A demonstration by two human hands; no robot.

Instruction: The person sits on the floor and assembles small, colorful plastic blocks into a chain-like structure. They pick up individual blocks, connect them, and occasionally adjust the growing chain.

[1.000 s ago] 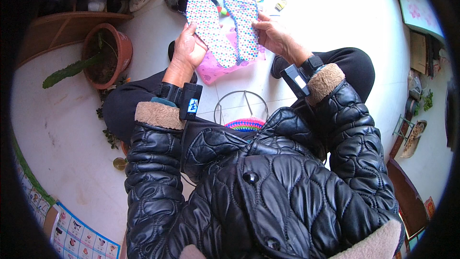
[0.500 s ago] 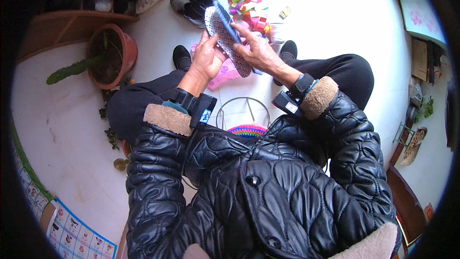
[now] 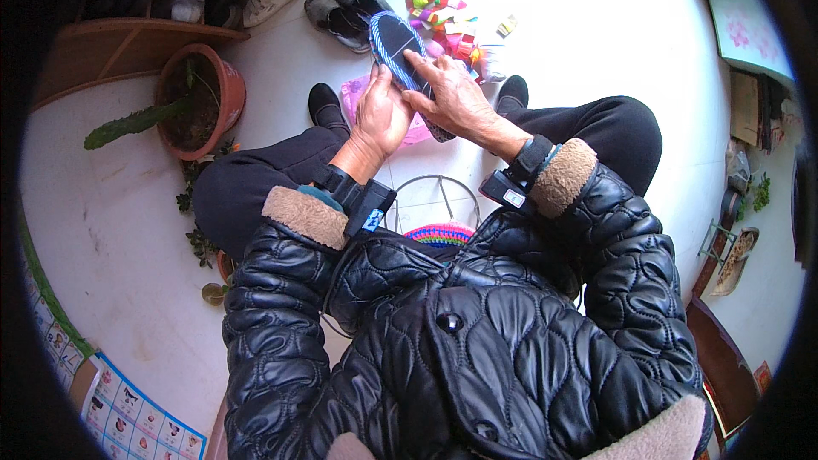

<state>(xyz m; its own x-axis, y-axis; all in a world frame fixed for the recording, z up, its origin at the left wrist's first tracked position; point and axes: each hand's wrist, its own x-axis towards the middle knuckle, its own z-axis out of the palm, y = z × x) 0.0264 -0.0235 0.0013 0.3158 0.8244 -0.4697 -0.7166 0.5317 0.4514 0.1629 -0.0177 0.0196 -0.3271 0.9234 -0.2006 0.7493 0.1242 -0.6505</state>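
Note:
A shoe insole point(image 3: 394, 38) is held up in front of me, its dark face with blue-and-white striped edging showing, crossed by a thin pale line. Dotted fabric peeks out at its lower end; I cannot tell whether this is a second insole. My left hand point(image 3: 383, 117) grips the near left edge, thumb up along it. My right hand point(image 3: 458, 98) is on the right side, index finger laid on the dark face and thumb at the near edge. Beneath my hands, a pink plastic bag point(image 3: 417, 133) lies on the floor.
Past my hands lies a heap of colourful small items point(image 3: 443, 15), beside grey-black shoes point(image 3: 345, 10). A potted cactus point(image 3: 136, 121) stands left, near a wooden shelf point(image 3: 128, 47). A wire frame point(image 3: 439, 177) and a crocheted striped cover point(image 3: 439, 234) are between my legs.
The insole has turned from its dotted side to its dark, striped-edged face. My right hand has shifted slightly left, its index finger now resting on that face.

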